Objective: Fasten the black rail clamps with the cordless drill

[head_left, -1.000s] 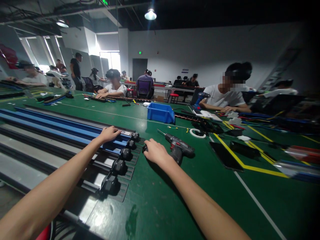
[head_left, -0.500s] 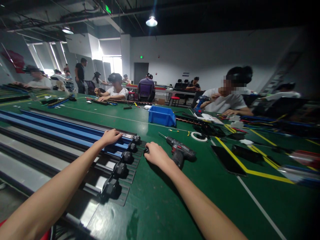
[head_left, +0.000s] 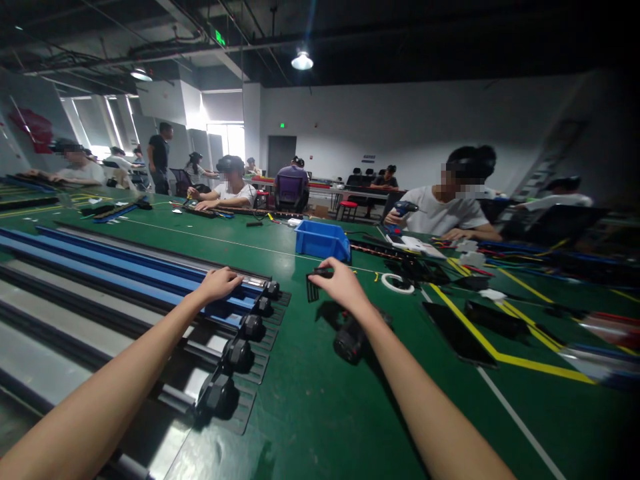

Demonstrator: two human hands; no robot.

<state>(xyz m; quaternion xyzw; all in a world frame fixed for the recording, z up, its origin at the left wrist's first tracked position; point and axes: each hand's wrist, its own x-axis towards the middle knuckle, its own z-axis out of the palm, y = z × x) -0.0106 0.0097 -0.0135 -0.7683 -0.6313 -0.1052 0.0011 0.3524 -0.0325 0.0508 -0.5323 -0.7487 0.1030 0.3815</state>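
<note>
My right hand [head_left: 343, 285] is closed in a pinch on a small black slotted bracket [head_left: 313, 287], raised over the green table. Under and beside this wrist lies a cordless drill [head_left: 350, 337], partly hidden by the forearm. My left hand [head_left: 220, 283] rests with fingers stretched out on the long blue rails [head_left: 150, 269], close to their right ends. Black end pieces with rounded knobs [head_left: 254, 327] and flat slotted plates [head_left: 246, 407] sit at the ends of the row of rails.
A blue bin [head_left: 323, 241] stands beyond my right hand. Right of it are a white tape roll [head_left: 397, 283], a dark flat panel [head_left: 457, 332] and cables. Across the table a co-worker [head_left: 430, 207] holds another drill [head_left: 404, 209]. Yellow and white lines mark the tabletop.
My right hand has moved up and to the right, away from the rail ends, with the slotted bracket now showing in it. The left hand stays on the rails.
</note>
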